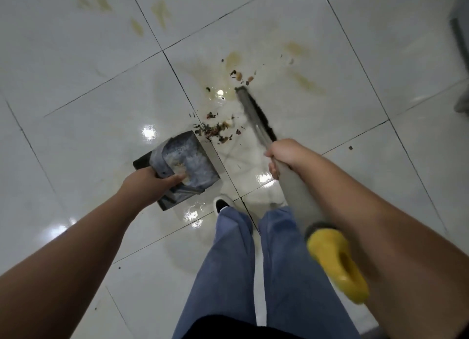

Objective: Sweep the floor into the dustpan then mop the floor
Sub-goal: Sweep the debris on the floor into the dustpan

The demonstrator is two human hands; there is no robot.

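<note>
A grey metal dustpan [195, 155] stands tilted on the white tile floor, its open lip facing a pile of dark debris [215, 130]. My left hand [149, 183] grips its near rim, thumb inside. My right hand [286, 154] holds the grey broom handle [297, 189], which ends in a yellow cap [337, 260] near my forearm. The broom head [253, 112] with dark bristles rests on the floor just right of the debris. More scraps [241, 75] lie beyond its far tip.
Yellowish stains [308, 82] mark the wet, glossy tiles ahead and at the top left [160, 13]. My legs in blue trousers [236, 262] and one shoe [222, 204] stand just behind the dustpan. A grey object [462, 34] sits at the right edge.
</note>
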